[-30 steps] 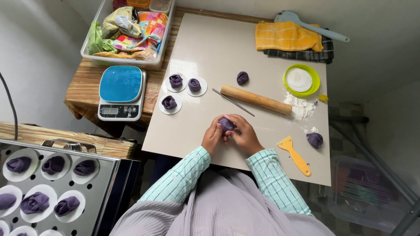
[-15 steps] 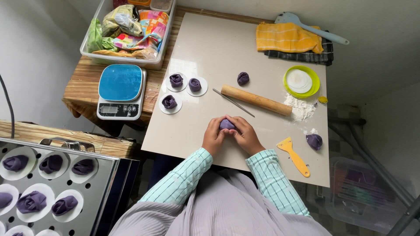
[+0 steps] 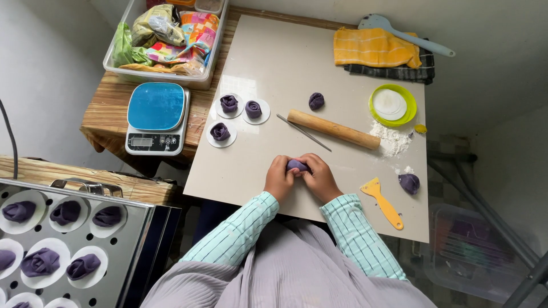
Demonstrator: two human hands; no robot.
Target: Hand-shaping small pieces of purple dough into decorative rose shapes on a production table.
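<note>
Purple dough piece (image 3: 297,165) pinched between both hands at near edge of pale work board (image 3: 274,68), only its top showing between fingers. Left hand (image 3: 279,178) curled closed around left side of piece, fingertips bent inward onto it. Right hand (image 3: 319,177) likewise curled closed on right side, thumb toward top of piece. Both hands resting low, at or just over board surface; contact with board not discernible. Sleeves striped pale green. Wooden rolling pin (image 3: 334,129) lying diagonally just beyond hands, thin metal skewer (image 3: 303,133) beside its left end. Three rose-shaped purple dough pieces (image 3: 236,116) on round white papers, left of pin, near board's left edge. Loose purple dough ball (image 3: 316,101) above pin. Another purple lump (image 3: 409,183) at right of board, near yellow plastic scraper (image 3: 382,203). Small heap of flour (image 3: 390,141) at right end of pin. Green dish (image 3: 392,105) holding white paper rounds, beyond flour. Yellow cloth (image 3: 374,48) folded at far right corner. Blue-topped kitchen scale (image 3: 157,118) on wooden table left of board. Clear bin of packets (image 3: 165,37) behind scale. Perforated steel tray (image 3: 68,239) at lower left, carrying more shaped purple pieces on papers.
</note>
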